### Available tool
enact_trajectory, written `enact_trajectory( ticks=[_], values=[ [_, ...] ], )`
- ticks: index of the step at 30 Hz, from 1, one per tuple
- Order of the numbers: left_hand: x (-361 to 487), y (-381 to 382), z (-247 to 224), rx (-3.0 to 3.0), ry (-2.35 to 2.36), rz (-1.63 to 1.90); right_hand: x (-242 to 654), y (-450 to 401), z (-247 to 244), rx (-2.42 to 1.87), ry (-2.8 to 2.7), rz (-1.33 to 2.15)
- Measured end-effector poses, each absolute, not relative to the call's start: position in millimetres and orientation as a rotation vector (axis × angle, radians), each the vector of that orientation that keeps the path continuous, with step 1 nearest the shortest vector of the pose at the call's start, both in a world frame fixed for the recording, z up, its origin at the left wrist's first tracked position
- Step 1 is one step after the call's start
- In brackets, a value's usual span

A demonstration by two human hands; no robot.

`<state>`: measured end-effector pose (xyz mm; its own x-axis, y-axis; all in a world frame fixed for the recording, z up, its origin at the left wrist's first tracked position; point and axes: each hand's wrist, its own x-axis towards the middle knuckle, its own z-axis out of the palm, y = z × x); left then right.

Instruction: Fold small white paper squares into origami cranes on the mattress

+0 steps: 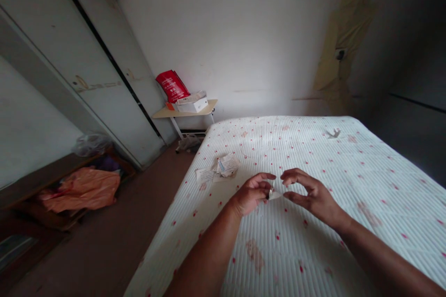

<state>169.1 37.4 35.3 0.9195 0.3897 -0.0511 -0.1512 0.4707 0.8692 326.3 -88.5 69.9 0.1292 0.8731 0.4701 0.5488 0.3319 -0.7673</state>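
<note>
Between my two hands is a small folded piece of paper, pale with a dark patch at its left end. My left hand pinches that left end between thumb and fingers. Just to the right, my right hand is open, its thumb and fingers apart around the paper's pointed tip; the thumb is very near the tip. A loose pile of printed paper pieces lies on the bed to the left. Farther off at the right rests a folded paper shape with upturned points.
Under my hands is a bed with a white, red-dotted, ribbed cover. Beyond its left corner stands a small table bearing a red bag and a white box. A wardrobe and an orange plastic bag are at left.
</note>
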Motion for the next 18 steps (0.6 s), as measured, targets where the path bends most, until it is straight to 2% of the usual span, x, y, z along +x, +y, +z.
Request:
enact_trajectory(
  ticks=[6, 18],
  values=[
    [174, 36, 38, 1.033, 0.329, 0.478, 315, -85, 63, -1.354, -1.530, 0.334],
    [193, 42, 29, 1.472, 0.402, 0.382, 332, -81, 36, -1.446, -1.660, 0.399]
  ],
)
